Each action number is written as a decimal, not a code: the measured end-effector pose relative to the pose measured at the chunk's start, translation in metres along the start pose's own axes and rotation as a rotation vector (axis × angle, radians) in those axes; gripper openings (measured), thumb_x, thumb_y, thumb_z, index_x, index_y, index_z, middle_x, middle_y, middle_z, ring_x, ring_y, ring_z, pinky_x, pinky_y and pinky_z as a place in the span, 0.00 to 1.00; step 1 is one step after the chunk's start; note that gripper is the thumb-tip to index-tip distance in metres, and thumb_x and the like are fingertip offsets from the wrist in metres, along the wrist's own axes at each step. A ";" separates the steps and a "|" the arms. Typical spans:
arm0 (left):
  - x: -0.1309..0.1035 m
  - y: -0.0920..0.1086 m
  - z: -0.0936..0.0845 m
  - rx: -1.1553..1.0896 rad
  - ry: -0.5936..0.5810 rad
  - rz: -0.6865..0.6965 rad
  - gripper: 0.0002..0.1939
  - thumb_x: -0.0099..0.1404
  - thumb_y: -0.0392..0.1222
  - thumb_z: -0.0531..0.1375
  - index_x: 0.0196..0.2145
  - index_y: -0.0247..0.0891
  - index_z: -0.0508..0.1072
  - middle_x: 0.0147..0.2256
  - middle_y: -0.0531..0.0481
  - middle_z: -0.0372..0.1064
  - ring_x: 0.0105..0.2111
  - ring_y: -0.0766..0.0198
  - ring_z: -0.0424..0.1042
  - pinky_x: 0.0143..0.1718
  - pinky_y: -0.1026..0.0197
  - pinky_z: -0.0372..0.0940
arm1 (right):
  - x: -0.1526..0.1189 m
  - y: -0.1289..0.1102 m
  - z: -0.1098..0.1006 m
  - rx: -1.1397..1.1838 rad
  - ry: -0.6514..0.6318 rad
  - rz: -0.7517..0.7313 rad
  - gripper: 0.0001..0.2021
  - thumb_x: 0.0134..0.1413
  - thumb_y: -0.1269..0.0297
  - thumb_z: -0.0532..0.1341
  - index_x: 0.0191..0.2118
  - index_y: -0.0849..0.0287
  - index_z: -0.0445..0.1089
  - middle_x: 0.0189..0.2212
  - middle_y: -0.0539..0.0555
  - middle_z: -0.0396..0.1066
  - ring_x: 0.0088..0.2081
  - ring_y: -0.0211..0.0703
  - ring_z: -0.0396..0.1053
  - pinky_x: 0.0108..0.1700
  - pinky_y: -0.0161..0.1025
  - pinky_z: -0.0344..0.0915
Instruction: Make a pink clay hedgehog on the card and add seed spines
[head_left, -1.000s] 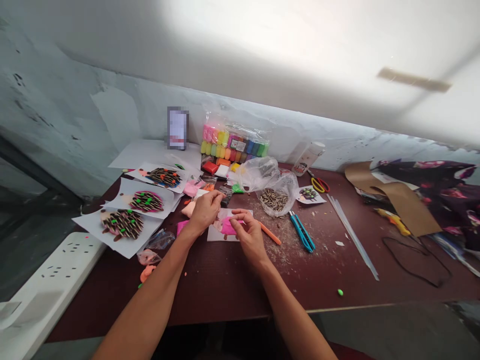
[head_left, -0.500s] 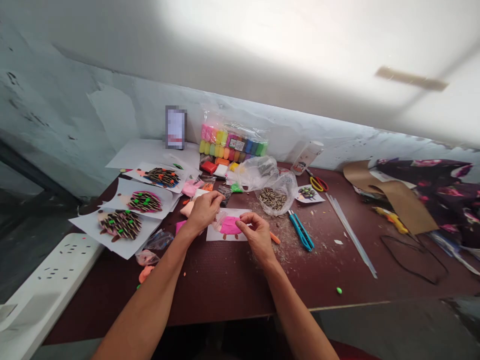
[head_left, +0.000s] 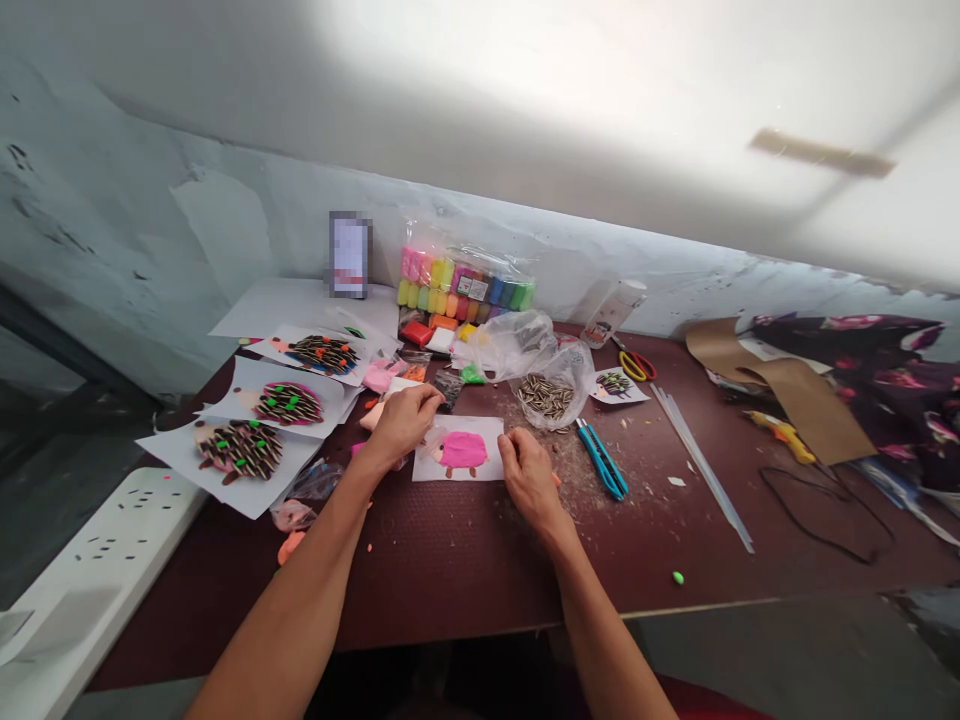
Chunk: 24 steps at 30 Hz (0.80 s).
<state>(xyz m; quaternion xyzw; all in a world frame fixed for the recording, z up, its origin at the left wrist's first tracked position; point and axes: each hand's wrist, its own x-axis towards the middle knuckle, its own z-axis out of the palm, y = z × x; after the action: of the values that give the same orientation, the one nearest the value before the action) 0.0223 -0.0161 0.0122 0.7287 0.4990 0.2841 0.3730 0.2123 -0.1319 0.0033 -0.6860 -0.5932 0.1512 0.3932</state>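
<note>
A white paper card [head_left: 491,470] lies on the table with a hedgehog shape in bright pink clay [head_left: 463,449] on it, with brown feet and a pale face. My left hand [head_left: 401,428] is at the card's upper left corner, fingers pressed together; whatever they may pinch is hidden. At the card's right edge, my right hand [head_left: 529,472] has its fingers curled in, thumb near the paper; I cannot see what is between them. Just beyond the card, a clear plastic bag [head_left: 574,385] holds striped sunflower seeds [head_left: 544,397].
Finished hedgehog cards [head_left: 259,490] covered in seeds are stacked at left, beside a white power strip [head_left: 112,540]. Colored clay packs [head_left: 465,285] stand at the back. Right of my hands lie a teal-handled tool [head_left: 602,462], scissors [head_left: 636,366], glue sticks [head_left: 705,470] and a yellow glue gun [head_left: 784,437].
My right hand has drawn back from over the pink clay to the card's right edge, uncovering the hedgehog shape. The left hand has shifted slightly left.
</note>
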 end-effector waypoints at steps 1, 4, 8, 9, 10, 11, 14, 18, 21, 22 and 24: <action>0.001 -0.001 -0.001 0.015 -0.001 0.005 0.16 0.64 0.45 0.52 0.34 0.37 0.78 0.22 0.51 0.70 0.23 0.62 0.68 0.27 0.63 0.61 | -0.001 0.001 0.000 0.009 -0.014 -0.009 0.12 0.62 0.61 0.55 0.26 0.56 0.62 0.24 0.47 0.62 0.27 0.38 0.58 0.32 0.36 0.55; 0.002 -0.004 -0.003 0.057 0.005 0.031 0.17 0.65 0.44 0.51 0.35 0.37 0.79 0.23 0.50 0.71 0.25 0.60 0.69 0.30 0.61 0.61 | -0.004 0.003 -0.003 0.046 -0.060 -0.012 0.06 0.58 0.63 0.59 0.31 0.57 0.70 0.29 0.49 0.64 0.28 0.38 0.60 0.33 0.36 0.57; 0.002 -0.005 -0.004 0.088 0.001 0.044 0.17 0.65 0.44 0.51 0.35 0.37 0.79 0.23 0.50 0.71 0.25 0.60 0.69 0.30 0.61 0.60 | -0.009 0.005 -0.005 0.037 -0.075 0.020 0.05 0.56 0.65 0.63 0.31 0.57 0.76 0.30 0.50 0.66 0.30 0.39 0.64 0.35 0.36 0.60; 0.002 -0.004 -0.004 0.093 -0.001 0.043 0.17 0.65 0.44 0.51 0.35 0.37 0.79 0.23 0.50 0.71 0.25 0.60 0.69 0.31 0.61 0.60 | -0.010 0.006 -0.005 0.029 -0.079 0.023 0.05 0.56 0.66 0.63 0.31 0.57 0.77 0.29 0.50 0.67 0.31 0.39 0.65 0.36 0.37 0.61; 0.002 -0.004 -0.004 0.098 -0.004 0.041 0.17 0.65 0.44 0.51 0.35 0.37 0.79 0.23 0.50 0.71 0.25 0.60 0.69 0.31 0.61 0.60 | -0.011 0.007 -0.005 0.018 -0.084 0.022 0.06 0.56 0.66 0.63 0.31 0.57 0.77 0.29 0.51 0.68 0.32 0.40 0.67 0.38 0.37 0.62; 0.002 -0.004 -0.003 0.102 -0.007 0.037 0.17 0.65 0.44 0.51 0.36 0.37 0.79 0.23 0.50 0.71 0.26 0.60 0.69 0.31 0.61 0.60 | -0.012 0.008 -0.004 0.002 -0.088 0.016 0.06 0.57 0.66 0.63 0.32 0.56 0.78 0.30 0.51 0.69 0.34 0.41 0.68 0.40 0.38 0.62; 0.001 -0.003 -0.003 0.107 -0.017 0.018 0.16 0.65 0.43 0.51 0.37 0.36 0.79 0.24 0.49 0.72 0.26 0.60 0.69 0.31 0.61 0.60 | -0.014 0.009 -0.001 -0.090 -0.088 -0.013 0.07 0.59 0.64 0.63 0.32 0.56 0.78 0.31 0.52 0.71 0.37 0.43 0.70 0.41 0.38 0.62; 0.001 -0.001 -0.003 0.117 -0.027 0.000 0.15 0.65 0.43 0.52 0.37 0.36 0.78 0.24 0.49 0.73 0.26 0.61 0.69 0.31 0.62 0.60 | -0.015 0.006 0.001 -0.217 -0.063 -0.048 0.11 0.63 0.62 0.61 0.30 0.57 0.74 0.31 0.53 0.69 0.36 0.43 0.69 0.40 0.37 0.61; 0.001 -0.001 -0.003 0.127 -0.031 0.009 0.15 0.65 0.42 0.52 0.36 0.36 0.78 0.25 0.49 0.73 0.27 0.61 0.70 0.31 0.62 0.60 | -0.015 0.004 0.001 -0.273 -0.053 -0.063 0.10 0.65 0.65 0.57 0.32 0.58 0.72 0.32 0.53 0.69 0.35 0.42 0.68 0.38 0.36 0.60; 0.000 -0.001 -0.003 0.130 -0.032 0.013 0.15 0.65 0.43 0.52 0.35 0.36 0.78 0.25 0.49 0.73 0.27 0.61 0.70 0.32 0.62 0.60 | -0.014 0.003 0.001 -0.277 -0.060 -0.067 0.09 0.65 0.66 0.56 0.33 0.58 0.71 0.33 0.53 0.69 0.35 0.42 0.68 0.38 0.36 0.60; 0.000 0.000 -0.004 0.132 -0.033 0.016 0.16 0.65 0.43 0.52 0.35 0.36 0.78 0.25 0.49 0.73 0.27 0.60 0.70 0.32 0.61 0.60 | -0.014 0.002 0.000 -0.249 -0.082 -0.073 0.07 0.63 0.69 0.57 0.35 0.58 0.71 0.34 0.54 0.69 0.35 0.42 0.68 0.38 0.36 0.60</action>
<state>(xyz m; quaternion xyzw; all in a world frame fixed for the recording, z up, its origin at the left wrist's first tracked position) 0.0193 -0.0149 0.0140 0.7604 0.5046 0.2414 0.3301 0.2102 -0.1453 -0.0022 -0.7009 -0.6474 0.0900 0.2854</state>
